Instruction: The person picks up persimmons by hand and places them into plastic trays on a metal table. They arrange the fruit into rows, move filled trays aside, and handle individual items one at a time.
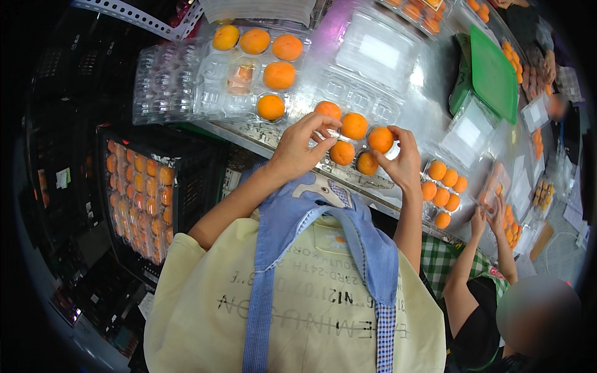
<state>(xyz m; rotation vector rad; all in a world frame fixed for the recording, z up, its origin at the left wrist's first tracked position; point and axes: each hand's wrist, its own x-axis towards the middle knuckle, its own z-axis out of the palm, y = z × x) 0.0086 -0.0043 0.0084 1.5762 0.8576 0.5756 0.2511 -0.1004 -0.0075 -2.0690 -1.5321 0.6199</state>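
Before me on the metal table, a clear plastic clamshell tray (347, 88) holds several round orange fruits (354, 126) in its near cells. My right hand (403, 161) has thumb and fingers around the fruit (380, 139) at the tray's right end. Just below its thumb sits a darker-based fruit (367, 163). My left hand (301, 144) is at the tray's left end, fingers apart and nothing held. Its fingertips are close to the back-left fruit (328, 110), and its thumb is beside a front fruit (342, 153); whether they touch, I cannot tell.
Another clear tray (219, 88), partly filled with fruit, overhangs the table edge at left. A black crate (196, 186) of packed fruit stands below it. A green basket (494, 70) lies at right. A co-worker's hands (489, 214) hold a pack near a filled tray (440, 189).
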